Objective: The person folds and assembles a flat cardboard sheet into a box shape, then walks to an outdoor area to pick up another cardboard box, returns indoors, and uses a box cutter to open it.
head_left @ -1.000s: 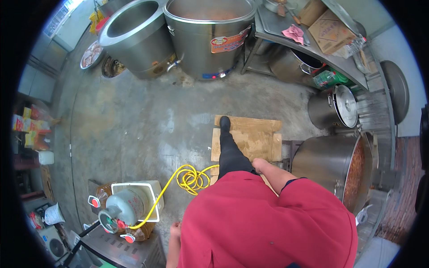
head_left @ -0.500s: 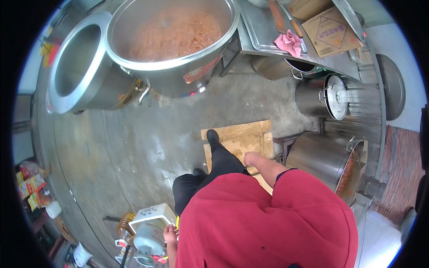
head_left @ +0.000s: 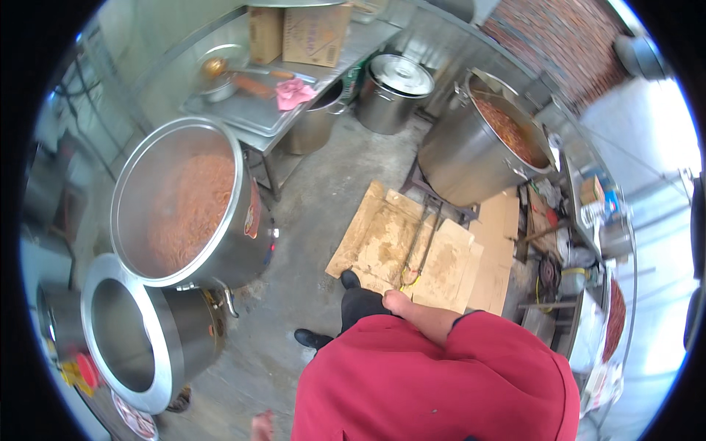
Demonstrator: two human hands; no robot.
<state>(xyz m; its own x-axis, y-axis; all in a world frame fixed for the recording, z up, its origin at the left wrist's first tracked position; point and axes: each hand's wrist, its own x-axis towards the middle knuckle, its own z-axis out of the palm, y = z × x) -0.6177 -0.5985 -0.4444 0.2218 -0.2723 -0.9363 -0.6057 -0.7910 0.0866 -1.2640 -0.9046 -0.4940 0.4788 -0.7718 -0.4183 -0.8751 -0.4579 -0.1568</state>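
Note:
My right hand is curled into a fist in front of my body, above flattened cardboard on the floor. Nothing shows sticking out of it. At the lower edge, my left hand hangs low and is smeared by motion, so its fingers cannot be read. No object touches it visibly. To the left stands a wide steel pot of steaming reddish-brown food. Nearer to my left hand is a second steel pot with a broad pale rim.
A tall steel pot of reddish food stands on a low stand beyond the cardboard. A lidded pot is at the back. The steel table bears boxes, a pink cloth and a tray. Tongs-like rods lie on the cardboard.
My view has turned right, so the steaming pots now lie farther left and the tall pot ahead. My left hand has left the side of the white crate and gas cylinder, which are out of view.

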